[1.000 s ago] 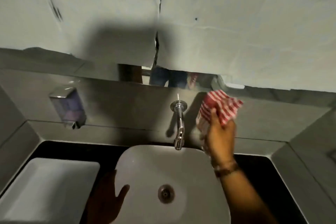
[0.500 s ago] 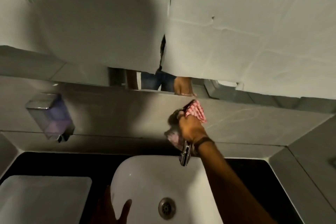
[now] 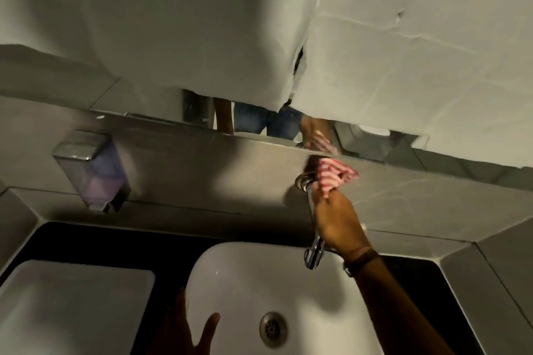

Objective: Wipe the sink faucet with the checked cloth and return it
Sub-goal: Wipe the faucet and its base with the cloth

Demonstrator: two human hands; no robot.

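A chrome faucet (image 3: 315, 252) rises from the grey ledge behind a white basin (image 3: 230, 268). My right hand (image 3: 336, 222) is wrapped around the faucet's stem and holds the red-and-white checked cloth (image 3: 334, 176) pressed against the faucet's top. Only the chrome top and the spout tip show past the hand. My left hand (image 3: 184, 331) rests with fingers spread on the basin's front left rim and holds nothing.
A soap dispenser (image 3: 92, 170) hangs on the wall at the left. A white tray (image 3: 72, 305) lies on the dark counter left of the basin. White paper covers most of the mirror above; a bare strip reflects a person's legs.
My right hand brought the cloth from the right of the faucet onto it and now grips lower along the stem. The view has tilted up and shifted left.
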